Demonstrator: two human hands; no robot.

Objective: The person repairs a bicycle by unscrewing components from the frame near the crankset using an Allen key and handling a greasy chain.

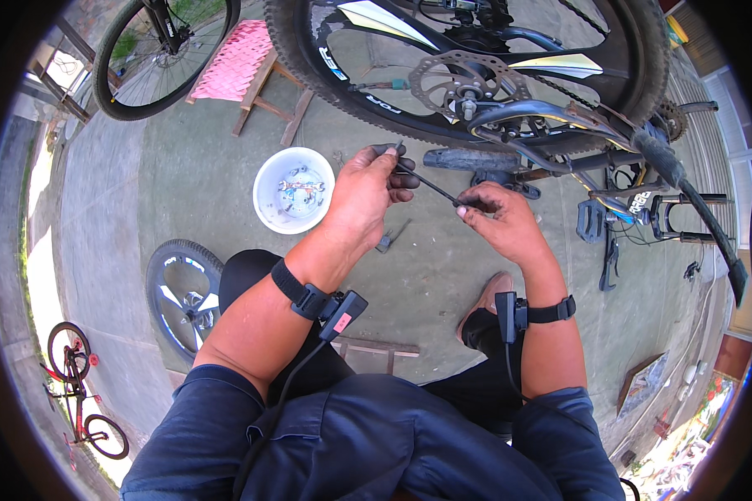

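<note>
Between my two hands runs a thin, straight black rod [431,184], slanting down to the right. My left hand [368,188] pinches its upper end, its fingertips dark with grease. The lower right end sits between the thumb and fingers of my right hand [505,219]. Just beyond them is an upturned bicycle frame [551,117]; its black wheel [376,113] carries a disc brake rotor [447,79]. Left of my left hand stands a white tub [267,209] with a wrench [301,187] and small metal parts inside.
A small dark metal part [393,237] lies on the floor below my hands. A loose wheel [165,280] rests by my left leg. At the upper left are a pink woven stool [236,60] and another bicycle wheel [104,79]; a red bicycle [77,397] stands far left.
</note>
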